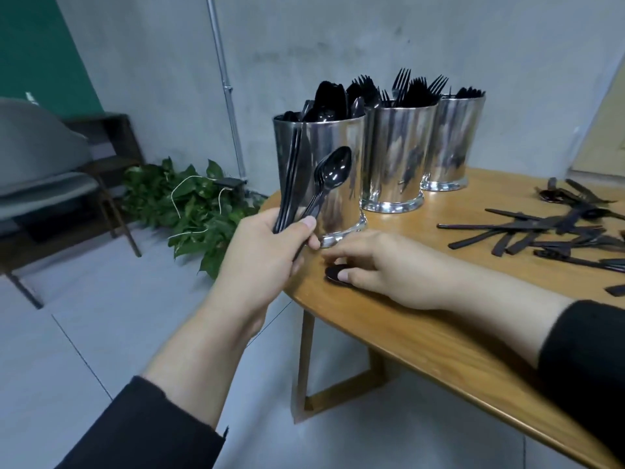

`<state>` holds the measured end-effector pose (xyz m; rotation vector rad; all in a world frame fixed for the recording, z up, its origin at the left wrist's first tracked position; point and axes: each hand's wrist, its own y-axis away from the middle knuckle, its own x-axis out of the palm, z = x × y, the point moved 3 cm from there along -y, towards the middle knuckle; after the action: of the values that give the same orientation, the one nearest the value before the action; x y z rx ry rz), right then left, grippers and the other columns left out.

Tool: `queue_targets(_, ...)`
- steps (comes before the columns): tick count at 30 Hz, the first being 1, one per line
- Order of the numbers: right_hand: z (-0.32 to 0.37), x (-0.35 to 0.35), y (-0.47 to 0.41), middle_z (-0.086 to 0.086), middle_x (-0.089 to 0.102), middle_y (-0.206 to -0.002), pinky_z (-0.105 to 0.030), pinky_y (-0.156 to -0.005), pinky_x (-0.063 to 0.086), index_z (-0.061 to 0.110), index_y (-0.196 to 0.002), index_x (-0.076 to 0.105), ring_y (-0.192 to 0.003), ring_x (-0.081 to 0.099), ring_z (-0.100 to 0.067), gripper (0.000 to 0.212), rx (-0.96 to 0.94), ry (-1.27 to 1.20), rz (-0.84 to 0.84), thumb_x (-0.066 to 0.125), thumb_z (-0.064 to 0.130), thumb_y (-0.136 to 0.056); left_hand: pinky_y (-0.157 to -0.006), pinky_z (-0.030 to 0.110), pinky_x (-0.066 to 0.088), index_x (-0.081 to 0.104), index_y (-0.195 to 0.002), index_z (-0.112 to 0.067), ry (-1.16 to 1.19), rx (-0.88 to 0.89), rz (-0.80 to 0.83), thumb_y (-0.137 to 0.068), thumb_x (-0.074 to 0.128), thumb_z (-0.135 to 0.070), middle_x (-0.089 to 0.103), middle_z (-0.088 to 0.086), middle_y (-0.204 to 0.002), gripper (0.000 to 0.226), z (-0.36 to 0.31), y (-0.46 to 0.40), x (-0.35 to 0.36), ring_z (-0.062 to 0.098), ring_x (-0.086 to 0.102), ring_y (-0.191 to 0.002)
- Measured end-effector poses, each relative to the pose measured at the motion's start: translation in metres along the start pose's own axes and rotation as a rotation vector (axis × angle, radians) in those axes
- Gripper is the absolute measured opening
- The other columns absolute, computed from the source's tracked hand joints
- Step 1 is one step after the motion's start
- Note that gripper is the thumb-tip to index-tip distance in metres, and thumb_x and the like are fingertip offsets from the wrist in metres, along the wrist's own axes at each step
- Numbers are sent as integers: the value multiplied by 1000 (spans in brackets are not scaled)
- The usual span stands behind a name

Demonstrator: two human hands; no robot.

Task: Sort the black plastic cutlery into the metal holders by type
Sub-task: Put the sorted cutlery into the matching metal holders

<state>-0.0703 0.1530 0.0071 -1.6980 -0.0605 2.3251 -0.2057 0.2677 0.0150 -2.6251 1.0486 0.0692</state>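
Black sleeves sit closest at the bottom corners, both forearms reaching out over the rounded edge of the wooden table (422,336). Left hand (267,255) is off the table's edge and has its fingers and thumb curled around a bundle of black spoons (329,179), handles clamped in the grip, bowls nested and sticking up right in front of the nearest metal holder (324,177). Looks like a few straight handles are in that same grip too, running up along the holder's left side, but can't tell what type they are. Right hand (375,265) is flat-ish on the tabletop just beside the base of that holder, fingers bent down onto a single black spoon (333,275) lying on the wood; the bowl pokes out past the fingertips and the thumb presses on it, rest of it is hidden under the palm. Can't really tell if it's pinched or just pressed. Three holders stand in a row: nearest one holds spoons, middle holder (395,154) has forks, far holder (456,140) has dark pieces barely showing over the rim. Unsorted cutlery pile (541,231) is scattered well off to the right on the table. Leafy plant (189,204) on the floor behind.
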Motion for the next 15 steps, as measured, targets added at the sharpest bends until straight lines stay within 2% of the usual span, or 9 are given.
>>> queue_targets(5, 4, 2, -3, 25, 53, -107, -20, -89, 41, 35, -129, 62, -99, 52, 0, 32, -7, -15, 6, 59, 28, -98, -39, 13, 26, 62, -70, -11, 24, -11, -5, -99, 60, -14, 49, -6, -50, 29, 0, 6, 0, 10, 37, -44)
queue_targets(7, 2, -2, -1, 24, 54, -103, -19, -86, 42, 34, -119, 67, -96, 53, 1, 25, -1, -19, -50, 60, 24, -97, -39, 14, 26, 62, -70, -12, 48, -3, -12, -99, 60, -15, 51, -5, -51, 29, -2, 5, 4, 10, 38, -44)
queue_targets(9, -3, -18, 3, 19, 60, -96, -20, -79, 44, 32, -104, 70, -88, 56, -1, 16, 55, -82, -228, 62, 21, -96, -40, 11, 28, 64, -75, -8, 58, 4, -21, -99, 59, -15, 55, -7, -51, 26, -5, 3, 10, 8, 41, -42)
queue_targets(12, -11, -62, 14, 7, 71, -80, -12, -61, 45, 27, -90, 68, -68, 62, -2, 10, 198, -389, -607, 67, 17, -93, -44, 11, 36, 67, -83, -4, 121, 2, -36, -100, 59, -16, 65, 0, -62, 22, -13, -1, 23, 9, 56, -47)
queue_targets(13, -12, -77, 18, 1, 73, -80, -13, -60, 49, 21, -90, 68, -67, 66, -7, 8, 217, -531, -704, 68, 13, -92, -48, 12, 42, 68, -83, -5, 152, 5, -38, -100, 59, -15, 68, 2, -66, 21, -17, -3, 28, 11, 63, -53)
queue_targets(15, -11, -99, 25, -14, 73, -86, -22, -67, 58, 9, -92, 67, -70, 70, -20, 3, 214, -793, -822, 69, 8, -90, -59, 18, 52, 70, -82, -5, 205, 11, -36, -100, 59, -13, 71, 3, -70, 22, -22, -6, 40, 15, 70, -63)
